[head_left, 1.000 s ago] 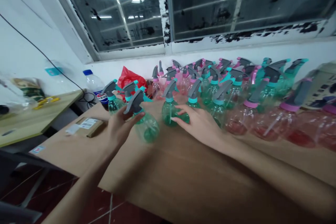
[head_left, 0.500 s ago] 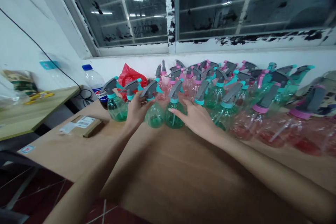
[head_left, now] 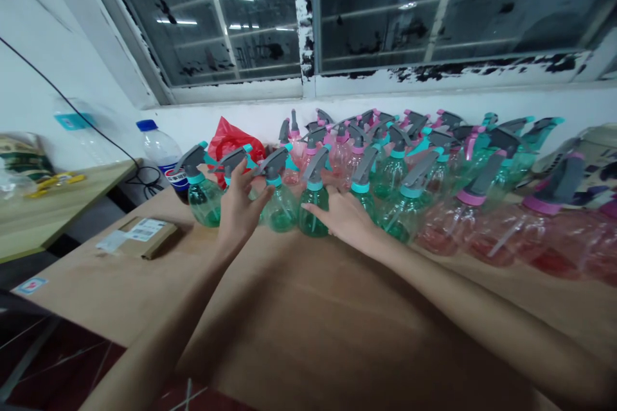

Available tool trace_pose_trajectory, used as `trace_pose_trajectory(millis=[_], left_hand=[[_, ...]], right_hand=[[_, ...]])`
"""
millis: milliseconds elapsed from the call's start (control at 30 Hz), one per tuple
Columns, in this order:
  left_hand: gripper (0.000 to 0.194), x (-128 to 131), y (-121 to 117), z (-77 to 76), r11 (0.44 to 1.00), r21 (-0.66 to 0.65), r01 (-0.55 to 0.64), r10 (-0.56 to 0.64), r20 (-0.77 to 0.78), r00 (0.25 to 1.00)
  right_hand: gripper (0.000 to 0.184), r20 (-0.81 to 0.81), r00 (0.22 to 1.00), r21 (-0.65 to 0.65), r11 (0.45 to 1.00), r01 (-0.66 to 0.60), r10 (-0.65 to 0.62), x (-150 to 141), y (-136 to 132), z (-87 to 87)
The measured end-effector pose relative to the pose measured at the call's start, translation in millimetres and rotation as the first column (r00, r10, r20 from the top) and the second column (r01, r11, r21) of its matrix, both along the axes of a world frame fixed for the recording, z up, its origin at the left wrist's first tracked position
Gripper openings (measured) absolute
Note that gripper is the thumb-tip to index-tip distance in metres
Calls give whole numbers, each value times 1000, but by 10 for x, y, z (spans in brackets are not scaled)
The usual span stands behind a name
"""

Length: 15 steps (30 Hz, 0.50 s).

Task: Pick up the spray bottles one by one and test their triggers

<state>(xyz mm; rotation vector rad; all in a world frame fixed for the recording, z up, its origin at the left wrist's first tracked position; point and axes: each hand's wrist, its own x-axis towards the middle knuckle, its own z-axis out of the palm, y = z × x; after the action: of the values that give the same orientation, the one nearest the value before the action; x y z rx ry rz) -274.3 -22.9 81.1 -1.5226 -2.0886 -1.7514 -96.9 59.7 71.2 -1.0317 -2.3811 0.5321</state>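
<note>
A front row of green spray bottles with grey heads and turquoise collars stands on the table. My left hand (head_left: 241, 207) is among them, thumb and fingers apart, in front of one spray bottle (head_left: 233, 159) and beside another spray bottle (head_left: 281, 210). Its thumb reaches towards the second bottle's collar; whether it touches is unclear. My right hand (head_left: 351, 218) is at the right side of a green spray bottle (head_left: 313, 221), its thumb stretched across the front and its fingertips partly hidden behind. Neither hand visibly grips a bottle.
Several pink spray bottles (head_left: 446, 228) stand to the right, with more pink and green ones behind. A red plastic bag (head_left: 231, 136), a blue-capped drink bottle (head_left: 161, 151) and a flat cardboard box (head_left: 139, 236) are on the left. A window (head_left: 216, 19) is above the wall ledge.
The view has shifted slightly, so everything sits further left. My left fingers have moved away from the spray bottle's head and spread wider. My right hand has come slightly lower beside its bottle.
</note>
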Motion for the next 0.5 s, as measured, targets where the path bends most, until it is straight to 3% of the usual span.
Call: trace_pose_trajectory(millis=[200,500], left_hand=[[46,139,-247,7,999,-26,22,-24,-61,998],[46,267,-530,52,1000,-2,-16,15,-83,996]], right_hand=[[62,9,1000,-36,999,10,-10,3,-41,25],[64,34,999,-16,1000,-22,23,89,-144,60]])
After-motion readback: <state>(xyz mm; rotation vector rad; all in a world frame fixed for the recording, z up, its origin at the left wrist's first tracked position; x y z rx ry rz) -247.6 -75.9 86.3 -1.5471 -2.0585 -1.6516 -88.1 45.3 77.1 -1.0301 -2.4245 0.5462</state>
